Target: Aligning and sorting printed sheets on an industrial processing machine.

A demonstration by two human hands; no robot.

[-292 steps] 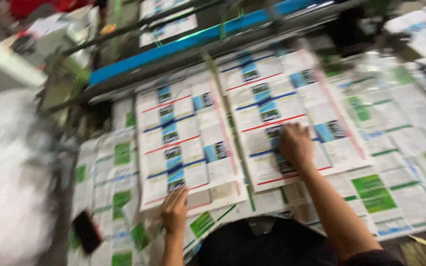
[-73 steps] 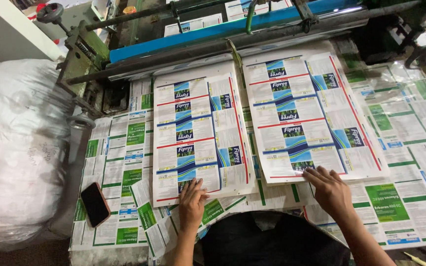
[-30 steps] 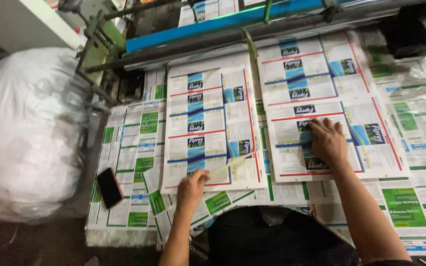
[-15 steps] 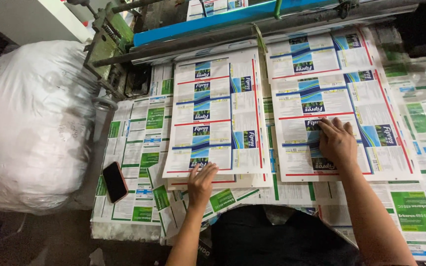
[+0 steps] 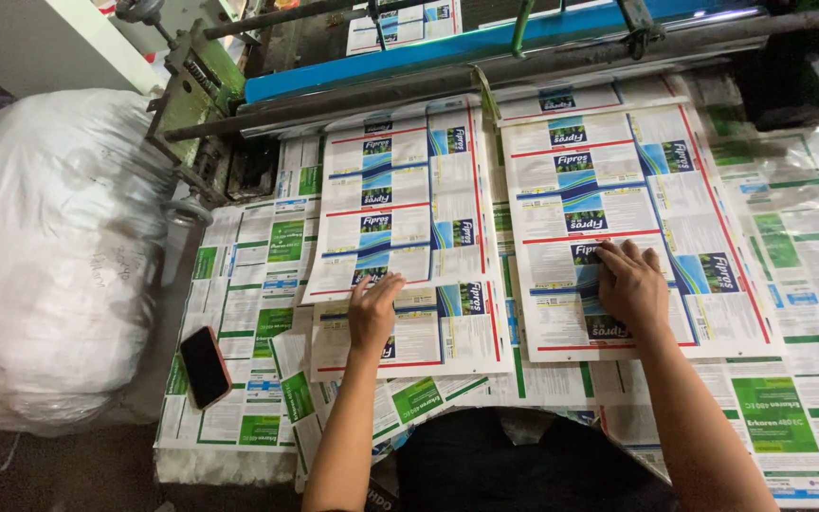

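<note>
On table: left hand (image 5: 373, 313) flat at left sheet stack's (image 5: 400, 209) lower edge, right hand (image 5: 629, 284) flat on right sheet stack (image 5: 609, 190); neither grip closed.

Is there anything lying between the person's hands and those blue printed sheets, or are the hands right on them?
Nothing visible lies between. The left hand rests directly on the left stack of printed sheets, and the right hand lies flat on the right stack of printed sheets.

Two stacks of printed label sheets, white with blue and red bands, flat side by side just below the blue machine bar (image 5: 485, 43). Left stack (image 5: 408, 204): top sheet shifted up, lower sheet's bottom exposed. Right stack (image 5: 618, 190): squared, flat, slightly rotated.
</note>
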